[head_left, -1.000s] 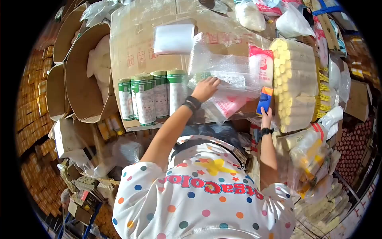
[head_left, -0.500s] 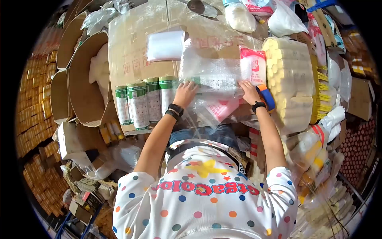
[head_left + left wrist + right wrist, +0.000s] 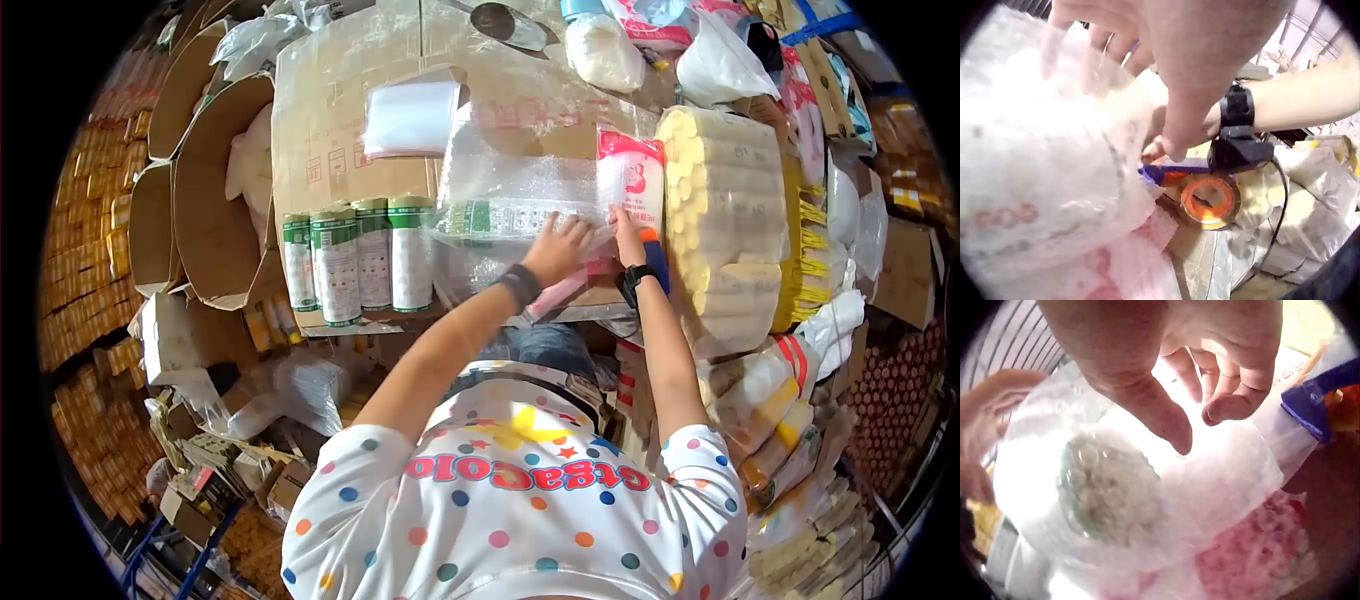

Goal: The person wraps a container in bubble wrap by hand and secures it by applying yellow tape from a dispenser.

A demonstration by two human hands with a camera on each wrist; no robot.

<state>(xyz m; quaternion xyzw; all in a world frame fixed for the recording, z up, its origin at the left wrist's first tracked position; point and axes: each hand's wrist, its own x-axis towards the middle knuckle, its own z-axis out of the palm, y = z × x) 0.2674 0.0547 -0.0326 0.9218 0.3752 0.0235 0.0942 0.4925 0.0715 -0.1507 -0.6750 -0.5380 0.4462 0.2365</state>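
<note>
Clear bubble wrap (image 3: pixel 540 190) covers a green-and-white cylinder (image 3: pixel 468 218) lying sideways. My left hand (image 3: pixel 560 250) rests on the wrap near its right end, fingers spread; in the left wrist view this hand (image 3: pixel 1166 56) passes over the plastic. Beside it, my right hand (image 3: pixel 628 238) touches the wrap's right edge. The right wrist view shows that hand (image 3: pixel 1179 369) with thumb and loosely bent fingers apart. A blue-and-orange tape dispenser (image 3: pixel 655 256) lies by the right wrist, its tape roll (image 3: pixel 1210 201) clear in the left wrist view.
Several green-and-white cylinders (image 3: pixel 335 265) stand to the left on the cardboard (image 3: pixel 330 110). Stacked pale yellow rolls (image 3: pixel 725 200) border the right side, next to a pink-and-white packet (image 3: pixel 632 175). Clear plastic sheets (image 3: pixel 410 118) lie farther back, with open cartons (image 3: pixel 220 200) at far left.
My right hand has let go of the tape dispenser and moved to the wrap's right edge. The left hand first slid left, then swung right beside it. The wrap now lies flatter over the cylinder.
</note>
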